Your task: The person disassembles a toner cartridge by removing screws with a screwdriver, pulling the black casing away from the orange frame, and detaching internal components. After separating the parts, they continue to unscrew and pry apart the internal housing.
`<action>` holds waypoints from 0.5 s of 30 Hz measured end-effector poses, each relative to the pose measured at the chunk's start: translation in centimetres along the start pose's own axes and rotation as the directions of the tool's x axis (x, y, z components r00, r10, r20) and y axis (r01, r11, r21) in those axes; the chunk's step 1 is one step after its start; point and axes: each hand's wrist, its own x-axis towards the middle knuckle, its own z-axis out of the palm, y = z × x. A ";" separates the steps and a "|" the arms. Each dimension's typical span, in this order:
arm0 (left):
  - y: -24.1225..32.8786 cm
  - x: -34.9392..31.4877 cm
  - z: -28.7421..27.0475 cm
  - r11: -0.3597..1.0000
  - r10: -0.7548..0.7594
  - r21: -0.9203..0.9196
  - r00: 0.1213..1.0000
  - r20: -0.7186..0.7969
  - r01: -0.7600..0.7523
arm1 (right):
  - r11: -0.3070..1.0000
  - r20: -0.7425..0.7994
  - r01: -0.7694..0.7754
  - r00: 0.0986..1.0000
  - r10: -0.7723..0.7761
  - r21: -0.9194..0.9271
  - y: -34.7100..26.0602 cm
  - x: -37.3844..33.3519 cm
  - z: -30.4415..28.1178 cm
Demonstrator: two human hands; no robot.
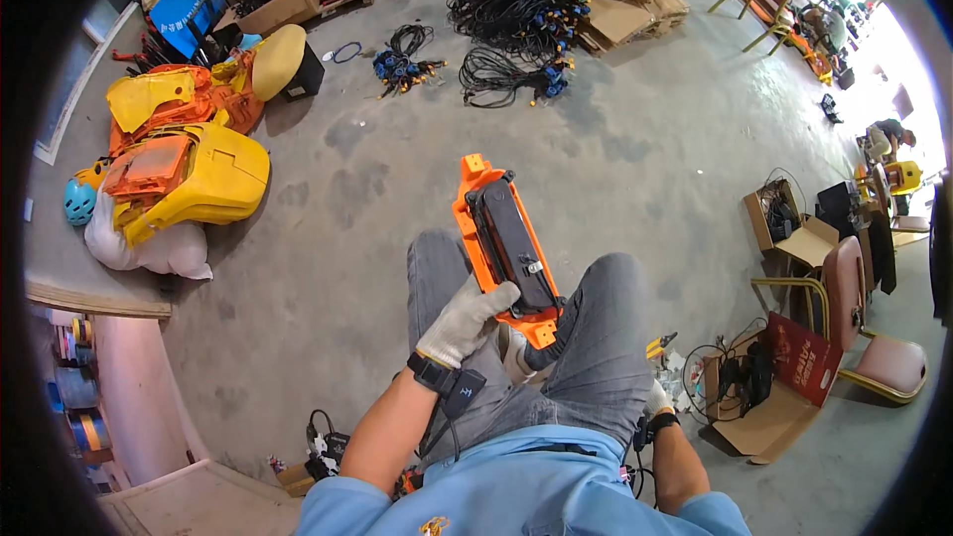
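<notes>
My left hand [467,323], in a pale work glove, grips the lower end of an orange frame with a long black box [508,238] set in it. The thumb lies across the near end of the black box, and a small silvery part shows on its side. The framed box is tilted above the floor, between and beyond my knees. My right hand [659,397], also gloved, is low beside my right thigh, close to loose small pieces on the floor. Its fingers are mostly hidden by my leg, so what it holds does not show.
A yellow-handled tool [659,345] lies past my right knee. Open cardboard cartons [759,437] and chairs [844,288] stand on the right. Yellow and orange plastic shells [223,179] are piled at left. Bundled black cables [516,10] lie at the back.
</notes>
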 end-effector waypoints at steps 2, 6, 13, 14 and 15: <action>-0.4 0.1 -0.5 0.999 0.009 -0.034 1.000 0.000 -0.009 | 0.998 0.070 -0.051 0.996 0.055 -0.048 -0.9 0.3 -1.2; -1.0 0.4 -1.3 1.000 0.003 -0.006 0.999 -0.032 -0.003 | 0.996 0.049 -0.043 0.998 0.047 -0.079 -0.1 0.2 0.4; -1.4 0.3 -1.5 1.000 -0.002 -0.010 0.999 -0.033 0.001 | 0.998 0.004 -0.023 1.000 0.023 -0.061 0.9 0.0 1.4; -1.4 0.3 -1.4 0.999 -0.015 -0.032 0.999 -0.036 0.014 | 0.993 0.044 -0.027 0.998 0.032 -0.111 1.1 -0.1 1.6; -1.4 0.0 -1.6 0.999 -0.026 -0.049 0.998 -0.053 0.023 | 0.994 0.048 -0.016 0.999 0.021 -0.108 0.2 0.1 0.9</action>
